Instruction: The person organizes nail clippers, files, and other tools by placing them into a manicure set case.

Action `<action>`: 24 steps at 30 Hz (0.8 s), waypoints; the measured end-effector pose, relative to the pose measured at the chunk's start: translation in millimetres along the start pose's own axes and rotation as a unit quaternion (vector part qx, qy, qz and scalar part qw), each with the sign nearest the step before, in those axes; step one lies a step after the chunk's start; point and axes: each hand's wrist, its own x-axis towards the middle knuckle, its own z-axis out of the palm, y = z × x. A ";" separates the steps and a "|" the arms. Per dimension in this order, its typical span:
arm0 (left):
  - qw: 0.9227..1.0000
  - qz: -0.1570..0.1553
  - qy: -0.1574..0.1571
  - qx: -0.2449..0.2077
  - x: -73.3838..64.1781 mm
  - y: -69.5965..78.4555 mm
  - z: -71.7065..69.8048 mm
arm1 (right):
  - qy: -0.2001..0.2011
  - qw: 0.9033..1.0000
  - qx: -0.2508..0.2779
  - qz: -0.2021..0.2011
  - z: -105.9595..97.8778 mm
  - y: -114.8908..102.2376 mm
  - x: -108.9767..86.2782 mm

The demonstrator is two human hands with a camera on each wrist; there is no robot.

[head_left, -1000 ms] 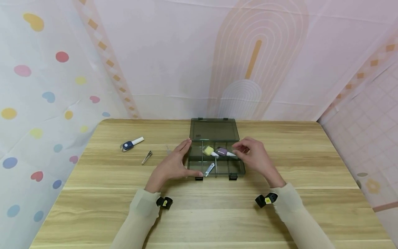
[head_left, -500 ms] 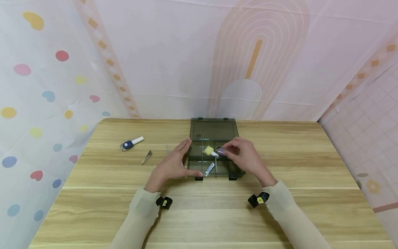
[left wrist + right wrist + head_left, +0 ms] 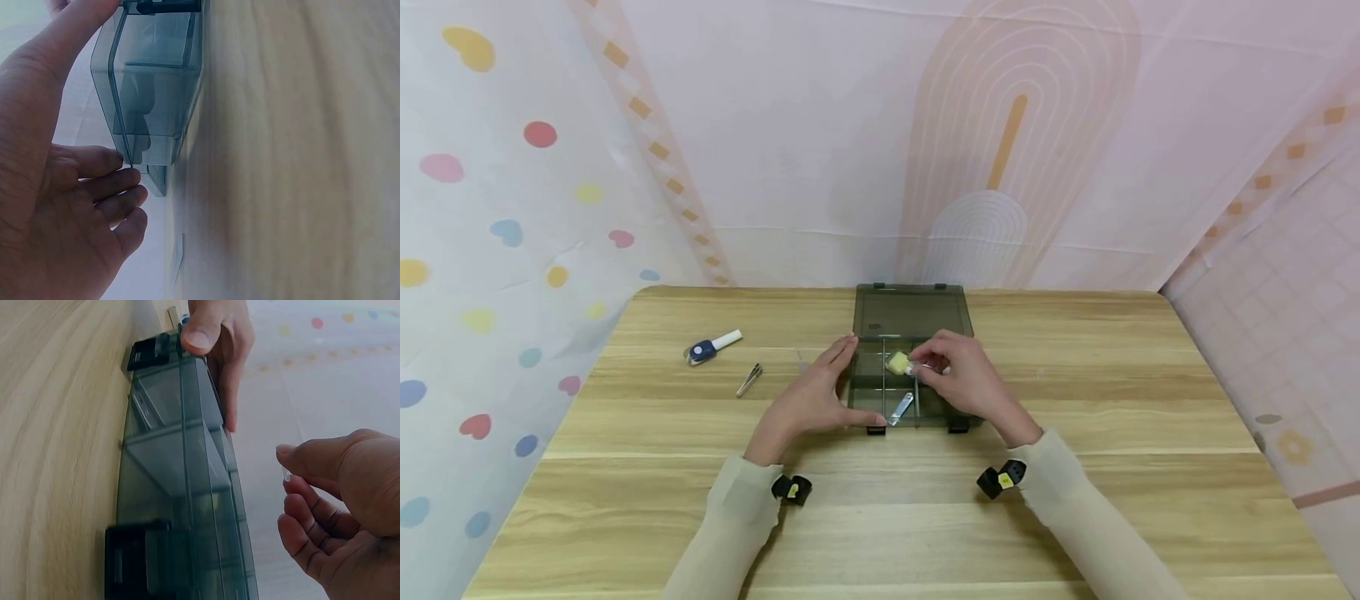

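Observation:
A grey see-through compartment box (image 3: 862,400) stands with its lid (image 3: 912,310) raised at the back. My left hand (image 3: 811,408) holds its left side, thumb on the front rim and fingers at the back corner. Above the box, my right hand (image 3: 958,375) pinches a small clear piece (image 3: 287,475) between thumb and index finger; its kind is hard to tell. A yellow nail polish bottle (image 3: 898,362) lies in a back compartment, beside those fingertips. The purple bottle is mostly hidden by my right hand. Pale nail clippers (image 3: 900,408) lie in a front compartment.
Left of the box, a dark blue nail polish bottle (image 3: 703,351) with a white cap and silver nail clippers (image 3: 749,380) lie on the wooden table (image 3: 880,533). A small clear thing (image 3: 801,363) lies by my left hand. Patterned cloth (image 3: 820,150) hangs behind.
My right hand has moved left over the box, from the purple bottle's cap to beside the yellow bottle, covering the purple one. The left hand keeps its place on the box.

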 end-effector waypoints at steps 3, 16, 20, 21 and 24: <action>1.000 0.002 0.002 0.004 -0.1 -0.7 0.3 | -0.006 1.000 -0.003 -0.001 5.0 -3.5 2.5; 1.000 0.004 0.002 0.007 0.2 -1.0 1.4 | -0.033 0.999 -0.010 -0.017 22.5 -13.8 10.8; 1.000 0.003 0.004 0.003 -0.5 -1.5 1.5 | -0.049 0.999 0.001 -0.022 26.8 -17.6 12.3; 1.000 0.003 0.004 0.003 -0.7 -1.7 1.5 | -0.053 0.998 0.003 -0.022 27.9 -18.4 12.5; 1.000 0.003 0.004 0.003 -0.9 -2.3 1.5 | -0.063 0.998 0.011 -0.022 30.6 -20.5 12.8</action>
